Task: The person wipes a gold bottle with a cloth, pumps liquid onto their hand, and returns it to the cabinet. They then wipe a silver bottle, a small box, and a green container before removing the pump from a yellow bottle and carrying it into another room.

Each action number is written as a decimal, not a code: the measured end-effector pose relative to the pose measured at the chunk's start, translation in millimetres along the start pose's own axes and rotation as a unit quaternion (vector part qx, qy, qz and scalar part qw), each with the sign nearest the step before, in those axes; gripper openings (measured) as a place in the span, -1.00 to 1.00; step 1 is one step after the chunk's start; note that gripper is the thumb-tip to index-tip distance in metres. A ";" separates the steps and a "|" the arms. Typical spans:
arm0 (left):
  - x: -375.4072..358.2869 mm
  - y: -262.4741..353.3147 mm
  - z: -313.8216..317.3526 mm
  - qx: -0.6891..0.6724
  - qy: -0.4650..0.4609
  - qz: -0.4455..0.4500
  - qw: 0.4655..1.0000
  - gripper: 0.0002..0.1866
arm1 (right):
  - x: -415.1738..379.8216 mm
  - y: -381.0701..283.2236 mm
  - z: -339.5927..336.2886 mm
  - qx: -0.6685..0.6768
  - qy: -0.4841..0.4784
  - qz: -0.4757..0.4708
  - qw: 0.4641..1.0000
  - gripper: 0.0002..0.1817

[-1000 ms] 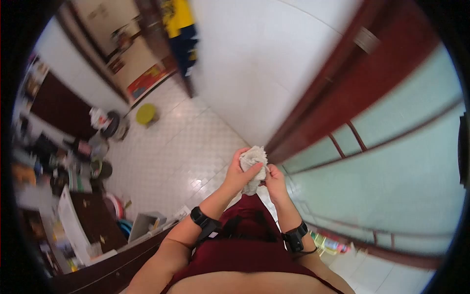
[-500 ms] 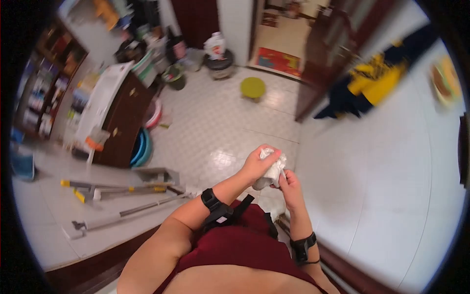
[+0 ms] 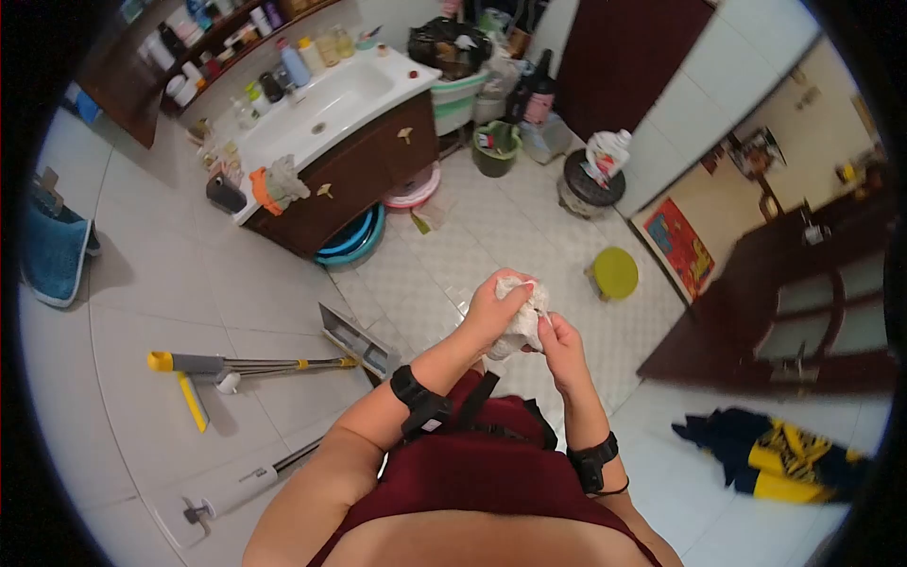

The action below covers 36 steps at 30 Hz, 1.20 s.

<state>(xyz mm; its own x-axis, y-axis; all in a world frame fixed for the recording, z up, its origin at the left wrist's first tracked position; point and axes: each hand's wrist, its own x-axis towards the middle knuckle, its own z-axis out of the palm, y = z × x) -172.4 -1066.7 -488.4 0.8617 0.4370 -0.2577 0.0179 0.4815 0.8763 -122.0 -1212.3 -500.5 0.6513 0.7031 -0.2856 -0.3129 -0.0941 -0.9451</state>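
Note:
Close in front of my body, both hands hold one crumpled white cloth (image 3: 519,333); its exact kind I cannot make out. My left hand (image 3: 497,310) is closed round its upper left side, with the thumb pressed on top. At the lower right edge, my right hand (image 3: 564,351) pinches part of it between thumb and fingers. Folds hide some of the fingertips. A greyish part of the bundle hangs at its lower end.
A white sink (image 3: 326,109) on a brown cabinet stands at the upper left. Cleaning tools (image 3: 255,364) lean on the left wall. A green stool (image 3: 616,273) stands on the tiled floor near an open dark door (image 3: 756,331). A navy and yellow cloth (image 3: 784,454) hangs at right.
My view has turned left, so the sink and cabinet show more fully and the stool and door sit further right. Both hands keep hold of the white cloth.

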 end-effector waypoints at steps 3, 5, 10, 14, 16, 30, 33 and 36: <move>40.9 30.9 -40.2 -0.015 0.045 0.028 0.999 -0.84 | 67.4 -21.9 29.7 0.004 -0.052 0.005 0.999 -0.78; 63.0 51.6 -70.2 -0.014 0.076 0.037 0.996 -0.84 | 107.6 -36.6 52.9 0.001 -0.090 0.013 0.996 -0.81; 114.5 92.7 -116.0 -0.052 0.162 0.070 0.983 -0.85 | 207.7 -72.3 81.8 -0.046 -0.187 0.020 0.981 -0.87; 154.2 125.4 -157.4 -0.121 0.232 0.117 0.958 -0.81 | 294.0 -94.8 118.6 -0.082 -0.281 0.013 0.956 -0.82; 171.8 147.0 -182.1 -0.136 0.272 0.126 0.944 -0.80 | 335.4 -101.4 144.2 -0.089 -0.325 0.022 0.941 -0.82; 285.0 266.1 -281.8 -0.206 0.410 0.216 0.862 -0.84 | 565.6 -181.7 278.7 -0.210 -0.507 -0.053 0.835 -0.83; 292.0 277.0 -312.6 -0.212 0.426 0.212 0.854 -0.82 | 589.0 -181.0 311.7 -0.214 -0.516 -0.061 0.827 -0.83; 297.0 290.7 -348.9 -0.208 0.427 0.178 0.862 -0.81 | 605.4 -174.9 342.3 -0.237 -0.505 -0.041 0.829 -0.83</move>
<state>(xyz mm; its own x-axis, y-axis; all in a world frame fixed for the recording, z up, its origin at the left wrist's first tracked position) -88.1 -531.9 -452.3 0.0846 0.9274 -0.3643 -0.5066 0.3549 0.7858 90.3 -528.9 -453.8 -0.3283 0.9299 -0.1658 0.1662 -0.1159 -0.9793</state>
